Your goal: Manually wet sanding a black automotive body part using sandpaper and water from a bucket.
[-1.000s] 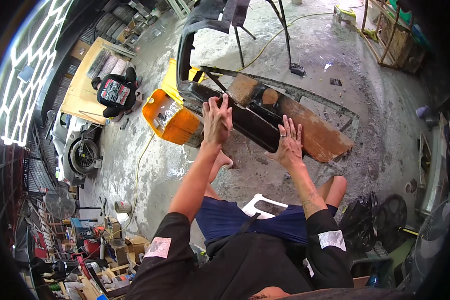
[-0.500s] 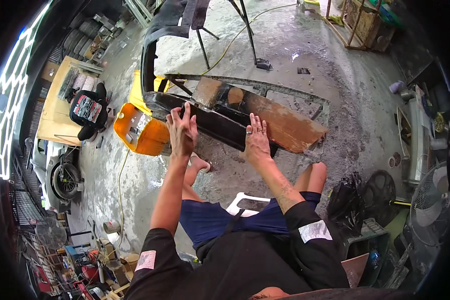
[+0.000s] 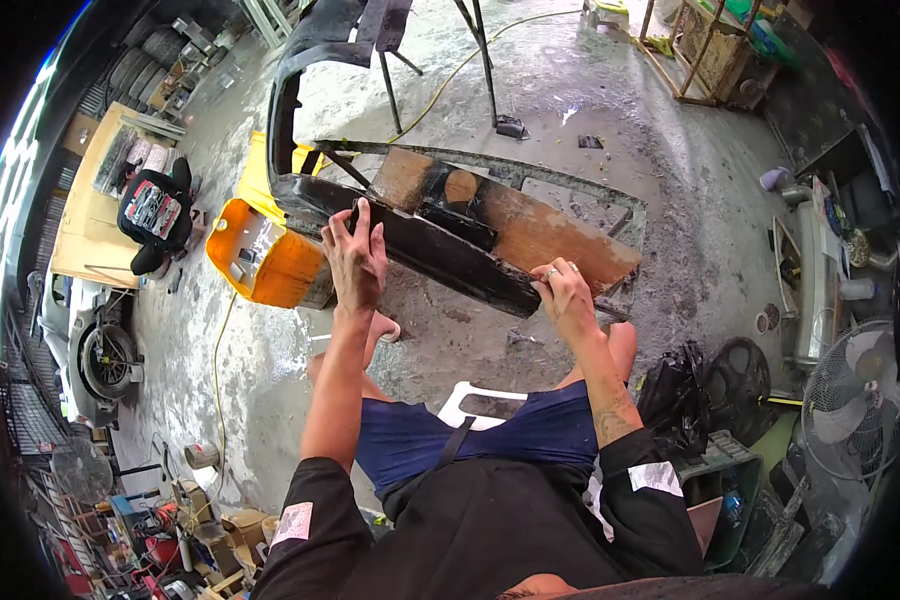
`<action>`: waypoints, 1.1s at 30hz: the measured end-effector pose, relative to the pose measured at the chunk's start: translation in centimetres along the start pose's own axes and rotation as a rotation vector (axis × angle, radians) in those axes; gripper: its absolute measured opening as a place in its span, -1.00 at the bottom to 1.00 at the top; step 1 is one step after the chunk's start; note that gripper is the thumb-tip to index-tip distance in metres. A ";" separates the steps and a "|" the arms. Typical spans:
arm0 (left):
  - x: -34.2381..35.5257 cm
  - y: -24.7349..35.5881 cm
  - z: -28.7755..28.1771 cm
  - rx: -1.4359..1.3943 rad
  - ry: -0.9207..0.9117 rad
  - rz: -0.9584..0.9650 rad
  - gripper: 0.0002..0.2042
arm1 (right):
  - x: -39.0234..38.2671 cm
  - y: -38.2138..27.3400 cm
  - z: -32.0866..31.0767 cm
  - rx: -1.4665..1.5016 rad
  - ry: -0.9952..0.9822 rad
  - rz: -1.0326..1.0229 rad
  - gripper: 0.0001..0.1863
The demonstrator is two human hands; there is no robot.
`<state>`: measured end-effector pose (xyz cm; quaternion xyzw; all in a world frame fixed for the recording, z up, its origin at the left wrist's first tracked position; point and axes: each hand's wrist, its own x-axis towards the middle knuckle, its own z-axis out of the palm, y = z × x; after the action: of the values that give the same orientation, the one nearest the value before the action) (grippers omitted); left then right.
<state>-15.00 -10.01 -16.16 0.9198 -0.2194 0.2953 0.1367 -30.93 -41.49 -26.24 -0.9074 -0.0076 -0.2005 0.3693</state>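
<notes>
A long black car bumper [image 3: 440, 255] with a bare brown patch lies across the wet concrete floor in front of my knees. My left hand [image 3: 355, 255] grips its near edge toward the left end, fingers curled over the rim. My right hand [image 3: 565, 295], with rings on its fingers, holds the same edge near the right end. I am seated on a white plastic stool [image 3: 480, 405], legs apart, forearms reaching forward.
An orange-yellow body part [image 3: 260, 260] lies just left of the bumper. A black metal stand [image 3: 480, 60] and a yellow hose are beyond it. A wooden table [image 3: 85, 215] is at left, a wheel [image 3: 105, 355] below it, a fan [image 3: 850, 400] and black bags at right.
The bumper and both hands now sit lower and larger in view; my hands have closed on the bumper's near edge instead of lying flat on it.
</notes>
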 end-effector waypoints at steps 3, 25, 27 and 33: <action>0.0 0.3 0.1 -0.014 -0.022 -0.022 -0.52 | 0.4 0.5 0.0 0.001 0.008 0.017 -0.89; -0.2 -0.3 0.3 -0.083 0.050 -0.014 -0.51 | -3.1 -1.3 -2.9 -0.128 0.122 -0.035 -0.89; -0.2 -0.2 0.2 -0.079 0.051 -0.011 -0.51 | -2.4 -1.4 -2.7 -0.130 0.121 -0.033 -0.87; -0.2 -0.1 0.1 -0.095 0.049 -0.014 -0.51 | -0.8 -1.2 -1.7 -0.192 0.147 -0.040 -0.85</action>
<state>-15.10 -9.87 -16.37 0.9063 -0.2234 0.3058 0.1876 -32.49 -41.66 -24.62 -0.9210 0.0208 -0.2736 0.2764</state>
